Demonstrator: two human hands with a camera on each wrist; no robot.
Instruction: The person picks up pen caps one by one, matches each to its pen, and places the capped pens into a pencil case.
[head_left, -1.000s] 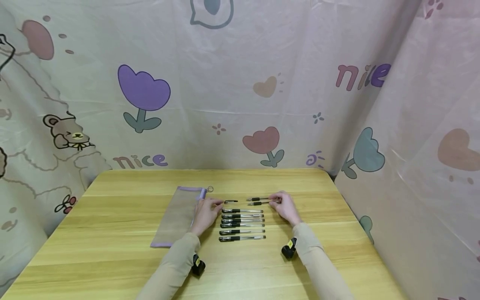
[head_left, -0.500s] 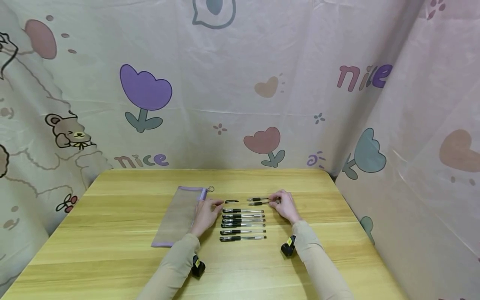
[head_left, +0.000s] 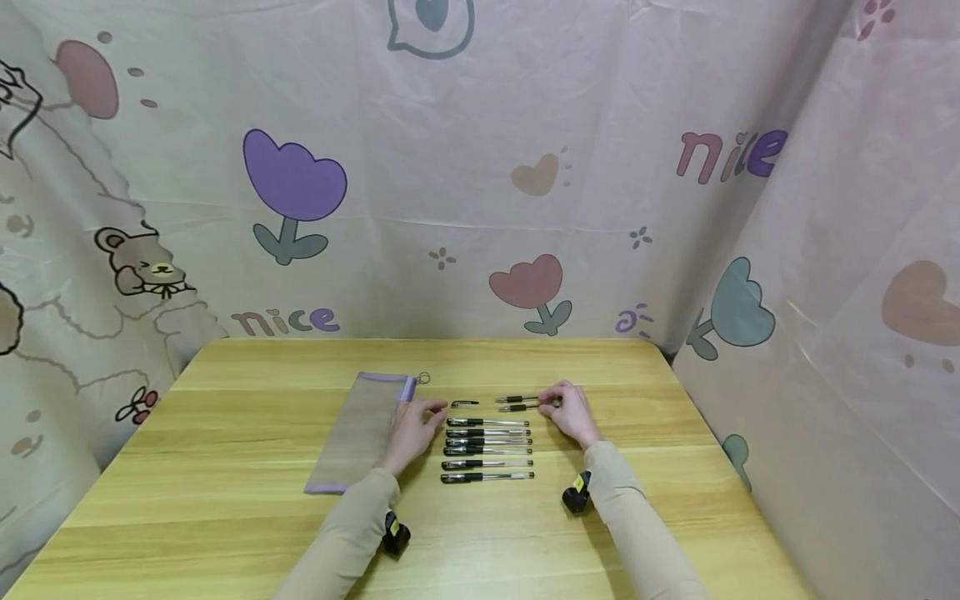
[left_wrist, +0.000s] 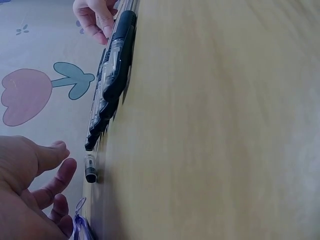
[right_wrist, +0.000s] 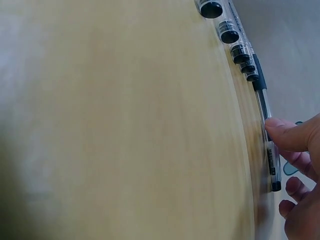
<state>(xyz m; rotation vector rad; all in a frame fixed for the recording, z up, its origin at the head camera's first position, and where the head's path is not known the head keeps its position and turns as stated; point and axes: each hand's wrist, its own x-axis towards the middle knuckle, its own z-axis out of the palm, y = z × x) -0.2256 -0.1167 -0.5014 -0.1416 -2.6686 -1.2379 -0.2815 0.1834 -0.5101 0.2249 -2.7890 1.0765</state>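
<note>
My right hand (head_left: 572,414) pinches the rear part of an uncapped black gel pen (right_wrist: 267,107) between thumb and forefinger, its tip pointing left. A second uncapped pen (head_left: 516,398) lies just beyond it, its back end hidden by the hand. My left hand (head_left: 412,429) rests over the right edge of a mesh zip pouch (head_left: 348,442) with lilac trim, fingers loosely bent and holding nothing. A loose pen cap (head_left: 465,403) lies just right of its fingertips; in the left wrist view the cap (left_wrist: 90,170) stands apart from the thumb and forefinger.
Several capped black gel pens (head_left: 462,478) lie in a row between the hands, caps to the left. The pouch has a key ring (head_left: 423,378) at its far right corner. A patterned cloth (head_left: 420,275) hangs behind the wooden table (head_left: 240,417).
The head view has shifted very slightly. Both hands, the pens, the cap and the pouch keep their places.
</note>
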